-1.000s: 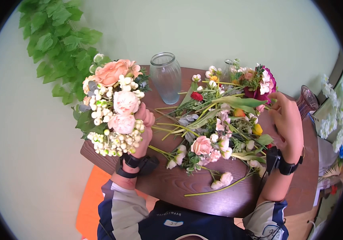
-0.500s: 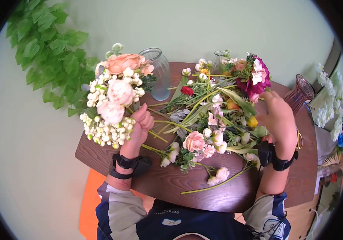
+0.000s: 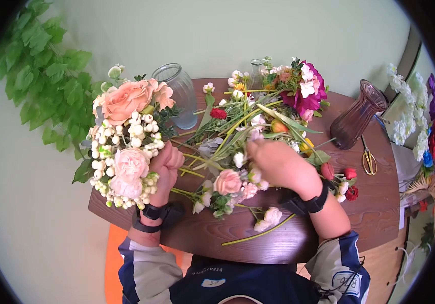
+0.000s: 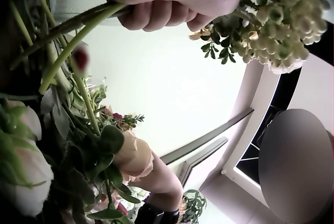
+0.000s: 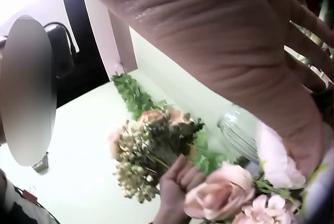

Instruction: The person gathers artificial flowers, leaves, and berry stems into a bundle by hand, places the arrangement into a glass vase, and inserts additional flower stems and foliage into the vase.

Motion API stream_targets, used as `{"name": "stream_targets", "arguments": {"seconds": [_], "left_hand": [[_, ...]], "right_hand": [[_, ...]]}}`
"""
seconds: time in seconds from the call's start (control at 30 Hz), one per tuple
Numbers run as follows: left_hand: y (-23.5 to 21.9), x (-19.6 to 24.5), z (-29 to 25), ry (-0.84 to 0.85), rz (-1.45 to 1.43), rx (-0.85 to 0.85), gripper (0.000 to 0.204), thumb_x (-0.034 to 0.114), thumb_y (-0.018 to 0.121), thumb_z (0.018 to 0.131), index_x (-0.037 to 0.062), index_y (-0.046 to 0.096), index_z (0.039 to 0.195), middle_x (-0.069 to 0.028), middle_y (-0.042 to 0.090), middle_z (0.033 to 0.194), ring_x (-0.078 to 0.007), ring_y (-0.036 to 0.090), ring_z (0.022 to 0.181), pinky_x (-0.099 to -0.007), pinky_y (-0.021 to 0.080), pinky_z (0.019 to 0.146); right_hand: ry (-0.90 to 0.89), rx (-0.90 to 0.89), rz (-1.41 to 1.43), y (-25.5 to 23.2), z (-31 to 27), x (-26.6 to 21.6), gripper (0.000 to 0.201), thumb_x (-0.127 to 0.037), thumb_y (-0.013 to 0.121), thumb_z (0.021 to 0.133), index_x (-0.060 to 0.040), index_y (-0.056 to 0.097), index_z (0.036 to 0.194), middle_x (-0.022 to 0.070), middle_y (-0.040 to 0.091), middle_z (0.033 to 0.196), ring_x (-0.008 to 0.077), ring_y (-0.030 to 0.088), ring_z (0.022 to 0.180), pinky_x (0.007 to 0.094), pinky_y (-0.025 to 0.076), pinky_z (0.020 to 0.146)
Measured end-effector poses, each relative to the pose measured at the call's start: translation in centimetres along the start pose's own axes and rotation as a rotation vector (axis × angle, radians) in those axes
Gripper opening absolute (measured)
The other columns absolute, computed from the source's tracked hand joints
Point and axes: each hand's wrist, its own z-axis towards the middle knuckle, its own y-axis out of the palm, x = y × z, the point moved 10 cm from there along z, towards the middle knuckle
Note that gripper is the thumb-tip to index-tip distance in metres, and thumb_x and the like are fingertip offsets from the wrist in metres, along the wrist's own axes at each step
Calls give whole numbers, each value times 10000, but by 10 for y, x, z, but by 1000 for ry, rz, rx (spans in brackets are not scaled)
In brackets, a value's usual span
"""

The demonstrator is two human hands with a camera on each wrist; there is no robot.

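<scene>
My left hand (image 3: 166, 164) grips the stems of a bouquet (image 3: 128, 164) of peach and pale pink blooms with white berries, held up at the table's left side. Green stem ends (image 4: 78, 46) stick out below that fist in the left wrist view. My right hand (image 3: 284, 164) is over the middle of the loose flower pile, its fingertips down among the blooms. In the right wrist view its fingers look spread, with the thumb beside a white flower (image 5: 279, 161). A peach rose (image 3: 226, 181) lies just left of this hand.
A clear glass vase (image 3: 179, 99) stands behind the bouquet. A purple-brown vase (image 3: 354, 116) and gold-handled scissors (image 3: 368, 161) are at the right. Near the back stands a small clear bottle (image 3: 256, 73) beside a magenta flower (image 3: 313, 91). Green ivy (image 3: 40, 76) hangs at the left.
My right hand has moved left from the pile's right edge to its middle, uncovering the scissors and red flowers. The left hand still holds the bouquet; the head view has shifted.
</scene>
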Motion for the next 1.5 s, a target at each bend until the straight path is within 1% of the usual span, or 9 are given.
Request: {"name": "stream_targets", "arguments": {"seconds": [0.1,0.27,0.4,0.47,0.6,0.73,0.9,1.1,1.5], "left_hand": [[-1,-2,-1,-5,12,14,439,235,387,982,159,283,563,45,219,470,-93,176,424,-271,176,461],[6,0,-2,17,2,-25,437,222,412,974,154,286,561,46,222,472,-91,187,424,-269,177,462],[12,2,-3,31,27,-48,413,232,451,956,144,301,581,44,226,482,-93,183,432,-272,169,468],[12,2,-4,30,53,-35,402,232,457,951,141,304,591,43,228,485,-95,181,434,-273,168,470],[12,1,-5,50,86,-51,381,225,462,947,135,310,609,42,228,490,-97,176,439,-275,167,472],[6,0,-4,36,32,-14,388,228,462,947,138,306,602,42,225,491,-96,176,439,-275,166,471],[7,3,-4,45,21,5,419,223,452,959,142,295,579,48,222,483,-91,167,428,-274,163,461],[16,5,-5,74,-74,-134,289,63,486,930,91,332,687,36,225,536,-94,187,481,-262,177,487],[12,5,-5,37,-78,-27,349,69,495,930,91,312,634,34,220,530,-97,183,479,-270,173,487]], "right_hand": [[-211,-12,129,5,-2,-29,306,-5,610,657,-17,600,962,168,635,835,348,629,801,418,495,728],[-216,-23,129,1,4,-22,353,-14,616,661,-25,602,1013,161,631,863,354,619,823,420,490,760],[-259,226,370,-28,15,-1,442,72,568,625,-33,580,1054,143,590,1076,334,543,1057,410,454,871],[-246,650,218,-56,7,10,416,26,574,676,-54,573,1085,120,577,1104,308,550,1056,412,445,891],[-183,527,32,-12,25,36,486,40,576,654,-67,563,1128,102,564,1130,291,544,1064,393,438,902],[-88,598,39,-35,19,50,280,61,566,652,-50,662,890,96,614,892,285,593,915,362,490,775],[-4,977,168,-83,-15,83,264,76,578,715,-42,686,925,126,656,844,314,629,795,379,512,721],[222,1310,487,-133,-76,147,158,-6,628,852,-24,690,996,45,700,914,66,610,786,213,477,695],[-67,1709,742,-176,-148,127,139,-12,570,900,54,634,1005,131,671,892,147,652,818,253,553,691]]}}
